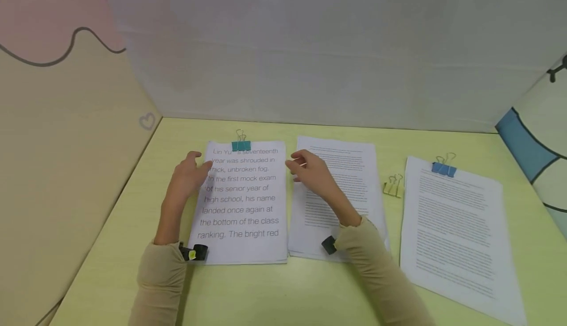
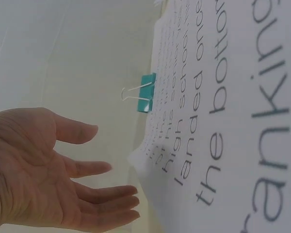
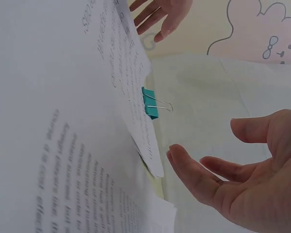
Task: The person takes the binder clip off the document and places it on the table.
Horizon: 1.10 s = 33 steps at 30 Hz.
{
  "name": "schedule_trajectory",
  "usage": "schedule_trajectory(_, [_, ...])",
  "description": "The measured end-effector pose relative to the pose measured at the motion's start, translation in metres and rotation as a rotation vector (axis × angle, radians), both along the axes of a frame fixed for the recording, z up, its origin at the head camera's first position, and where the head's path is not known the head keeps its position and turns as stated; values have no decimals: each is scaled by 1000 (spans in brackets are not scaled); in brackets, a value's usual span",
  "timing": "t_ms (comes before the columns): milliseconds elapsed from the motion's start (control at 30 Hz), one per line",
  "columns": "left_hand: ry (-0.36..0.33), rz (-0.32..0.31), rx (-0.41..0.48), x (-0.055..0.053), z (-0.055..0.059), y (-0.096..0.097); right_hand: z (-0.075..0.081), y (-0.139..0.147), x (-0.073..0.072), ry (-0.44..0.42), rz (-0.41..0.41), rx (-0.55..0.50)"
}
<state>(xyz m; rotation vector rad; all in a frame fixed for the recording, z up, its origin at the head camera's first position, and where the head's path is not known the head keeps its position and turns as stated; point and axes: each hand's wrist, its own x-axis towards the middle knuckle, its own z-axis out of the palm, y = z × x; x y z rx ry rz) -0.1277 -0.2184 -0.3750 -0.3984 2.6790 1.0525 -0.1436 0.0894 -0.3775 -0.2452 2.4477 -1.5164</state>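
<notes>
A stack of large-print paper [image 1: 241, 208] lies at the left, with a teal binder clip [image 1: 241, 146] on its top edge. My left hand [image 1: 186, 176] hovers by the stack's upper left side, fingers loosely spread and nothing in them; the left wrist view shows its bare palm. Over the left edge of the middle paper stack [image 1: 341, 193], my right hand [image 1: 312, 171] is held with relaxed, slightly bent fingers, also holding nothing. Its fingertips point toward the large-print stack. In the right wrist view the teal clip [image 3: 150, 103] grips the paper's edge, its wire handles sticking out.
A yellow binder clip [image 1: 393, 186] lies on the table to the right of the middle stack. Further right is a tilted paper stack [image 1: 456, 232] with a blue binder clip [image 1: 444, 169]. A white panel [image 1: 328, 50] rises behind the yellow-green table [image 1: 248, 294].
</notes>
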Motion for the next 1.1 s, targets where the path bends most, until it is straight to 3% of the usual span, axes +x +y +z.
schedule_trajectory(167, [-31, -8, 45, -2, -5, -14, -13, -7, 1, -55, -24, -11])
schedule_trajectory(500, [-36, -3, 187, -3, -11, -14, -22, -11, 1, -56, 10, 30])
schedule_trajectory(867, [16, -48, 103, -9, -23, -6, -27, -15, -2, -45, 38, 57])
schedule_trajectory(1100, [45, -15, 191, -7, -29, 2, -29, -15, -1, -20, 55, 77])
